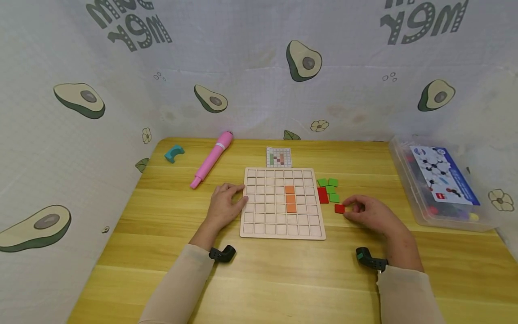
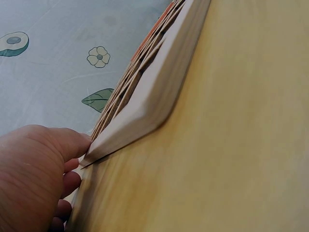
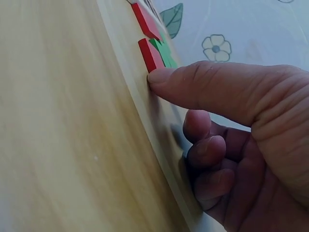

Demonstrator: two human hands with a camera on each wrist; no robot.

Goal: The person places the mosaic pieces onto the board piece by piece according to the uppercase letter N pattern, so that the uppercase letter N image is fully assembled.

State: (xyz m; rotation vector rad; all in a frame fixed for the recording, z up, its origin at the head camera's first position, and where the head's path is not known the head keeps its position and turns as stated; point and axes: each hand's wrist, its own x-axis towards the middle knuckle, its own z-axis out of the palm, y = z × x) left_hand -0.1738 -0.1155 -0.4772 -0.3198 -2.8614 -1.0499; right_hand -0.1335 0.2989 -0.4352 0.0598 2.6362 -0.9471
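A wooden grid board (image 1: 263, 233) lies on the table, with several orange square tiles (image 1: 290, 199) set in one column. My left hand (image 1: 221, 208) rests at the board's left edge, its thumb and index fingertips apart and touching the rim. In the left wrist view, the thumb (image 2: 72, 142) lies against the board's corner. To the right of the board, my right hand (image 1: 372, 216) pinches a small red square tile (image 1: 339, 209) at its right side. The right wrist view shows the thumb against this tile; the index fingertip is hidden there. Several green tiles (image 1: 333, 182) and another red piece (image 1: 323, 195) lie beside the board.
A small printed pattern card (image 1: 279, 156) touches the board's far side. A pink pen-shaped object (image 1: 212, 159) and a teal curved piece (image 1: 174, 153) lie at the back left. On the right stands a clear plastic box (image 1: 417, 198) with a labelled lid. A printed curtain hangs behind.
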